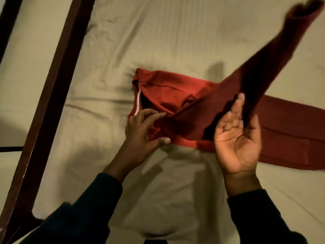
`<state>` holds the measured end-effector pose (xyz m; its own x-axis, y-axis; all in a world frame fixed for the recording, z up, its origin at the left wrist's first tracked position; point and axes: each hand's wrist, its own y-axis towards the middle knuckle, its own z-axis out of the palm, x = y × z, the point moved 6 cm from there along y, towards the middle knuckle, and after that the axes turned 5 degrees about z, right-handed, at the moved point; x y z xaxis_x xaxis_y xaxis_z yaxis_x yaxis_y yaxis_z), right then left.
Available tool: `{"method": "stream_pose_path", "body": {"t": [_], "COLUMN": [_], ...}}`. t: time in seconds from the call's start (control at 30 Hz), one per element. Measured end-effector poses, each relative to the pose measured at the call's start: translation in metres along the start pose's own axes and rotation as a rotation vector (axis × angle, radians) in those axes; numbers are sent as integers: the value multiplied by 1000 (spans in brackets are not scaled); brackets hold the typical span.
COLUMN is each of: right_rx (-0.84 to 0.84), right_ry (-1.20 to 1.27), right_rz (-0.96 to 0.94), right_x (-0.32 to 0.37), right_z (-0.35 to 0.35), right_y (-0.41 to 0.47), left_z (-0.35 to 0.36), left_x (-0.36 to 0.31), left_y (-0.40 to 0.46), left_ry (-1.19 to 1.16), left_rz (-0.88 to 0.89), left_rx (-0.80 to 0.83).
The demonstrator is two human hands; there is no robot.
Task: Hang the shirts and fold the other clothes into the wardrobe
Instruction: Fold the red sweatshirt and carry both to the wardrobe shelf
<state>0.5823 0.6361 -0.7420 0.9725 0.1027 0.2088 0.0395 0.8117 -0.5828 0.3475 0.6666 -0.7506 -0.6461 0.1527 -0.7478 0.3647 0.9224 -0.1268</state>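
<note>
While your left hand (144,131) pinches the waist end of the red trousers (175,99) between thumb and curled fingers, your right hand (237,138) is turned palm up with the fingers nearly straight, and one trouser leg (274,67) runs up across its fingertips. That leg rises away from your right hand toward the far right corner, where its end is blurred. The other leg (290,134) lies flat on the bed sheet (158,32), just beyond and to the outside of your right hand. A white strip shows along the waist opening just past your left fingers. Well to the outside of your left hand, a dark wooden bed frame rail (58,76) runs diagonally along the sheet's edge. Dark sleeves (88,208) cover both your forearms. The lifted leg hides part of the sheet behind it.
</note>
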Motion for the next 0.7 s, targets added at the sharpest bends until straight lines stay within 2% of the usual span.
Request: {"method": "stream_pose_path", "body": {"t": [0.03, 0.07, 0.17, 0.23, 0.3, 0.37, 0.43, 0.53, 0.63, 0.7], "right_rx": [-70, -184, -472, -525, -510, -495, -526, -630, -718, -826], "right_ry": [57, 15, -342, -561, -675, -743, -833, -915, -841, -975], "right_rz": [-9, -28, -38, -114, -193, -252, -316, -340, -304, -281], "right_x": [12, 20, 39, 53, 69, 86, 104, 125, 136, 145], "right_z": [-17, -38, -83, -91, -85, -80, -72, -66, -62, -56], "right_y": [4, 5, 0, -2, 1, 11, 25, 51, 80, 93], "left_z": [6, 12, 28, 28, 27, 19, 11, 11, 15, 23], "left_x": [-5, -8, -16, -16, -20, -18, -17, -21, -22, -21], "left_y": [17, 29, 56, 62, 68, 78, 92, 112, 120, 119], "left_ry": [20, 22, -25, -137, -193, -36, 180, 250, 249, 308], "left_rz": [-22, -47, -75, -93, -85, -22, 83, 174, 128, 91], "left_rx": [1, 34, 27, -15, -50, -124, -132, 5, 176, 272]}}
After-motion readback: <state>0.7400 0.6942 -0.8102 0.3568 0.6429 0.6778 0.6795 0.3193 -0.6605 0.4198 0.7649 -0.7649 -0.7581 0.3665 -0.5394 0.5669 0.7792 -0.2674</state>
